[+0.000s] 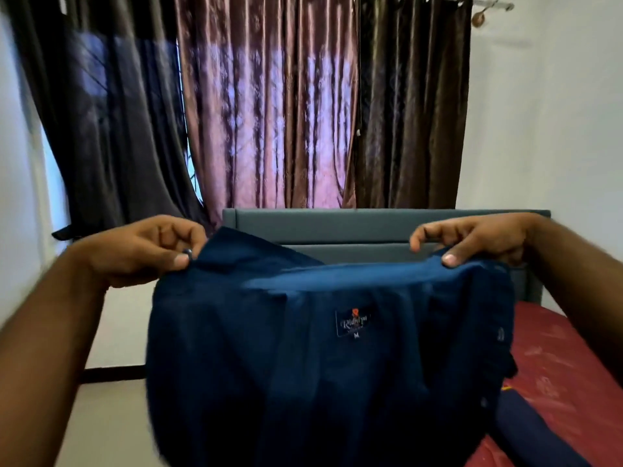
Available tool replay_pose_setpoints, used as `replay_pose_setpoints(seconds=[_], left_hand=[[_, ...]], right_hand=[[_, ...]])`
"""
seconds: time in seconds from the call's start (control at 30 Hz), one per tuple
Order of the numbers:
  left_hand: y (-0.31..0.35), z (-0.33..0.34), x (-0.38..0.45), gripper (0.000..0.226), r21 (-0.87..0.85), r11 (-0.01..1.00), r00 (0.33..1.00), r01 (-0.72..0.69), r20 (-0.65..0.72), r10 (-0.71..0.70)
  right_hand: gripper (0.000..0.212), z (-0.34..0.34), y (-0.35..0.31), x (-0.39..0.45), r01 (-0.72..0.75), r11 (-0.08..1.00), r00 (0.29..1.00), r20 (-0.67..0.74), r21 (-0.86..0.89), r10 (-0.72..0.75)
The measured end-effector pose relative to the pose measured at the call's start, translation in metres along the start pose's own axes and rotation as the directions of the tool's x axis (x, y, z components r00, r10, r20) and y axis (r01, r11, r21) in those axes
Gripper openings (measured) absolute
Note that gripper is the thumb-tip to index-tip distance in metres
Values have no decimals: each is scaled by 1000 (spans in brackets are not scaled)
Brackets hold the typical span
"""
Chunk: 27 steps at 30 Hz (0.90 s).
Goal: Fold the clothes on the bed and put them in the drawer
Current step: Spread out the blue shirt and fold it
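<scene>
Shirt: dark blue shirt (pixel 320 348) hangs in the air at centre, neck label (pixel 353 322) facing the camera.
Left hand: left hand (pixel 145 251) at 9 o'clock — thumb and fingers pinched on the collar corner.
Right hand: right hand (pixel 472 241) at 3 o'clock — thumb pressed on the collar edge, fingers curled behind.
Bed: red sheet (pixel 566 372) at 4 o'clock, another dark garment (pixel 532 433) lying on it.
Headboard: grey headboard (pixel 371 230) behind the shirt.
Curtains: brown curtains (pixel 269 112) at 12 o'clock.

Matt navy cloth shirt (pixel 303 365) with woven label (pixel 353 322), glossy satin curtains (pixel 266 106) behind smooth grey padded headboard (pixel 354 227), red cloth bedsheet (pixel 566 358) beside shirt
</scene>
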<state>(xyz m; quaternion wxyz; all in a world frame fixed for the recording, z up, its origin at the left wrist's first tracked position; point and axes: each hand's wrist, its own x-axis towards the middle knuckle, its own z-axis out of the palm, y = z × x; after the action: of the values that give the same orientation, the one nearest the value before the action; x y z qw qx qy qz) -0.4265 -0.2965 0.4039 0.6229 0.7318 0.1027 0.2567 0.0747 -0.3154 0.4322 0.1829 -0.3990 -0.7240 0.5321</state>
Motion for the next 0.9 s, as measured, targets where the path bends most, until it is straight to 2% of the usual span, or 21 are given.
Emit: replay_pose_setpoints(seconds=[0.03, 0.07, 0.1, 0.13, 0.17, 0.23, 0.27, 0.3, 0.33, 0.37, 0.43, 0.47, 0.53, 0.57, 0.6, 0.67, 0.73, 0.9], left_hand=[[3, -8, 8, 13, -49, 999, 998, -11, -61, 8], [2, -24, 24, 10, 105, 994, 970, 20, -242, 6], [-5, -40, 42, 8, 322, 937, 876, 133, -481, 42], [-13, -57, 66, 11, 477, 835, 736, 276, -663, 136], [-23, -71, 90, 14, 533, 755, 599, 383, -765, 236], [-43, -88, 133, 8, 586, 681, 365, 440, -809, 460], [-52, -91, 145, 4, 589, 680, 263, 438, -807, 529], [-67, -90, 153, 2, 565, 703, 186, 431, -818, 544], [-86, -83, 154, 3, 547, 720, 138, 427, -826, 546], [-113, -73, 153, 4, 541, 723, 123, 429, -828, 546], [-191, -35, 144, 11, 542, 737, 187, 405, -838, 513], [-240, -9, 139, 18, 521, 747, 266, 414, -854, 448], [-329, 48, 122, 31, 453, 753, 440, 478, -865, 241], [-378, 79, 108, 35, 411, 721, 534, 558, -843, 66], [-410, 102, 100, 37, 410, 661, 608, 629, -789, -90], [-461, 139, 79, 40, 445, 561, 689, 698, -630, -357], [-480, 156, 68, 43, 492, 510, 709, 705, -490, -508], [-481, 131, 74, 61, 534, 530, 736, 658, -307, -604]], right_hand=[[61, -1, -6, 7, -16, 999, 999, -47, -34, 14], [63, -6, -10, 20, -82, 979, 984, -172, -185, 50], [60, -12, -9, 38, -210, 900, 927, -370, -382, 59], [55, -17, -8, 59, -339, 787, 820, -572, -515, -21], [51, -22, -5, 79, -433, 701, 687, -711, -567, -151], [53, -28, -2, 113, -447, 703, 446, -819, -553, -361], [57, -29, 0, 124, -440, 717, 372, -837, -540, -401], [61, -30, 7, 134, -442, 735, 329, -855, -514, -400], [66, -27, 22, 143, -436, 765, 307, -877, -474, -369], [69, -22, 41, 150, -430, 798, 308, -899, -422, -310], [70, 5, 105, 167, -415, 863, 373, -919, -287, -127], [67, 26, 148, 176, -418, 886, 438, -899, -202, 2], [59, 81, 236, 182, -322, 944, 544, -803, 69, 244], [61, 119, 286, 180, -336, 915, 591, -707, 224, 390], [66, 147, 322, 178, -365, 885, 596, -658, 288, 460], [70, 203, 383, 164, -439, 870, 564, -685, 224, 461], [64, 243, 419, 146, -485, 853, 462, -772, 192, 437], [55, 263, 445, 108, -454, 864, 274, -889, 218, 368]])
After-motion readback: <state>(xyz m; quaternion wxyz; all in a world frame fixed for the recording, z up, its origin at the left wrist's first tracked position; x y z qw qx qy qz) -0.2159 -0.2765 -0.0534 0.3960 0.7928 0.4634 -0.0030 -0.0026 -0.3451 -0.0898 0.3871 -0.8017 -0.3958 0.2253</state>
